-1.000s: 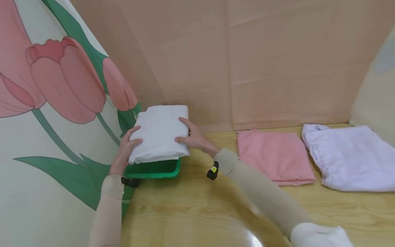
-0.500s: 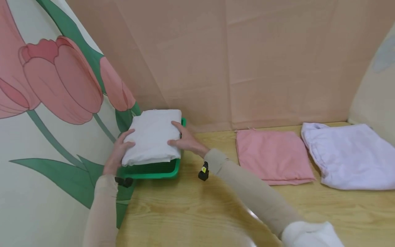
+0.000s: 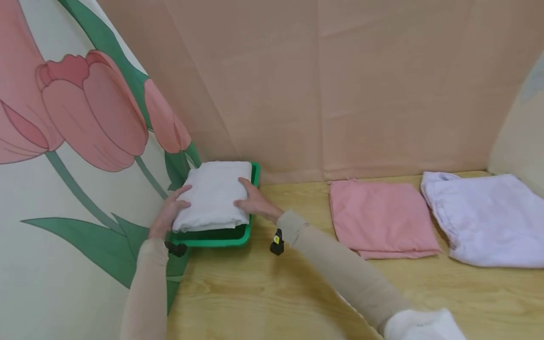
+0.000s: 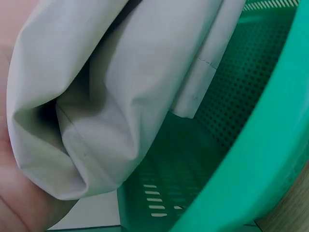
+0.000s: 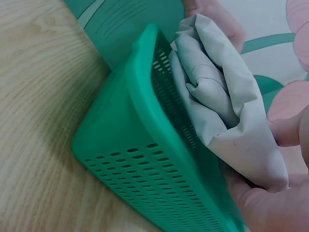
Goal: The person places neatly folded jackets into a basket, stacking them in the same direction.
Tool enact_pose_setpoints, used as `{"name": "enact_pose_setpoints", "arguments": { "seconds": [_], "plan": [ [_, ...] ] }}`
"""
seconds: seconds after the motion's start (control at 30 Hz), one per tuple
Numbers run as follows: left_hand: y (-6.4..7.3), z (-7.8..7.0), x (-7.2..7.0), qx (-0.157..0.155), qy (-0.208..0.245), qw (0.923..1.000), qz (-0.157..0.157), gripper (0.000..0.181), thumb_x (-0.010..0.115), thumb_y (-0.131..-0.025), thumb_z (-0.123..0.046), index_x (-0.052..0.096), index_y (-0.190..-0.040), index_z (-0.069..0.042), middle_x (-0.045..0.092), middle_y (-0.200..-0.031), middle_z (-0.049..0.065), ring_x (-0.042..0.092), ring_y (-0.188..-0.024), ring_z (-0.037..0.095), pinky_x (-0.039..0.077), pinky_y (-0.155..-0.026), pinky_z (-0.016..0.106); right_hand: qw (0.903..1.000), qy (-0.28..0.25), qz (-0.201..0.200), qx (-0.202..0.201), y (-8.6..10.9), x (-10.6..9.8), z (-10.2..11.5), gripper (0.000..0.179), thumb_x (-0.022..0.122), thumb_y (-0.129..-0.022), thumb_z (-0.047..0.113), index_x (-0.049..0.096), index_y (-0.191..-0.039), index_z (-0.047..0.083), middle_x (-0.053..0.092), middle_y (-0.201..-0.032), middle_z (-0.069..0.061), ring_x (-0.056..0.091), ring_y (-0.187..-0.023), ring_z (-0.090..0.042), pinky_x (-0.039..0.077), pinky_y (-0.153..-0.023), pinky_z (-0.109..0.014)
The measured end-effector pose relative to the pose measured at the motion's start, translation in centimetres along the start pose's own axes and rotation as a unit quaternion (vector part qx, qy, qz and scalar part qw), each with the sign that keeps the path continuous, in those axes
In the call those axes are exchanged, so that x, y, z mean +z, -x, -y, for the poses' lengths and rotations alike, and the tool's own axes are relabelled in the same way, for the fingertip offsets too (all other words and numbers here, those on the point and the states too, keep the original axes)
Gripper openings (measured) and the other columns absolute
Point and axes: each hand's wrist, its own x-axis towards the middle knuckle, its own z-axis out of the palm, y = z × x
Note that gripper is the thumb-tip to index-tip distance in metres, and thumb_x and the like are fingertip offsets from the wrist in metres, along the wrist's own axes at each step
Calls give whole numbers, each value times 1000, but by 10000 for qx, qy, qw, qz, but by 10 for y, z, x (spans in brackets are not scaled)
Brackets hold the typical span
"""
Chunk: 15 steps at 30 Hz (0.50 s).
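Observation:
A folded white cloth [image 3: 214,196] is held flat between my two hands over a green plastic basket [image 3: 221,242]. My left hand [image 3: 169,212] grips its left edge, thumb on top. On the opposite edge, my right hand [image 3: 256,200] holds it the same way, with fingers tucked underneath in the right wrist view. Layered folds of the cloth [image 4: 125,96] show in the left wrist view, beside the perforated basket wall [image 4: 251,63]. In the right wrist view the cloth [image 5: 241,130] sits at the mouth of the basket [image 5: 116,130], its lower side partly within the rim.
To the right, a folded pink cloth [image 3: 382,219] and a folded pale lavender cloth [image 3: 495,219] lie on the wooden table [image 3: 238,293]. A wall with painted tulips [image 3: 93,108] stands close on the left. Behind hangs a brownish-pink sheet [image 3: 272,85].
Both hands have lowered the white cloth toward the basket, after a small shift to the left. More of the basket's right rim shows now. The pink and lavender cloths stay in place.

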Motion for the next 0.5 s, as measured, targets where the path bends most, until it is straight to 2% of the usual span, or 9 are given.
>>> {"name": "enact_pose_setpoints", "arguments": {
  "seconds": [0.3,0.4,0.5],
  "plan": [
    [4,5,0,-104,-452,9989,-76,66,52,-100,4,38,-163,1,12,-177,25,6,-163,44,8,-131,61,9998,-32,20,204,3,8,-8,83,73,-102,18,26,-170,16,26,-176,-15,29,-160,-36,30,-128,-55],
    [0,7,-2,-120,-543,9984,-83,65,51,-100,4,38,-163,1,13,-177,24,7,-164,43,9,-131,60,9998,44,-48,197,2,9,-9,84,74,-101,19,27,-170,16,27,-176,-14,28,-161,-36,29,-128,-55],
    [-10,14,-4,-133,-593,9981,-113,66,51,-98,5,39,-163,1,13,-177,25,7,-164,43,9,-131,59,9998,58,-77,188,0,10,-9,84,74,-101,19,27,-170,16,27,-176,-14,28,-161,-36,29,-129,-54]
  ]
}}
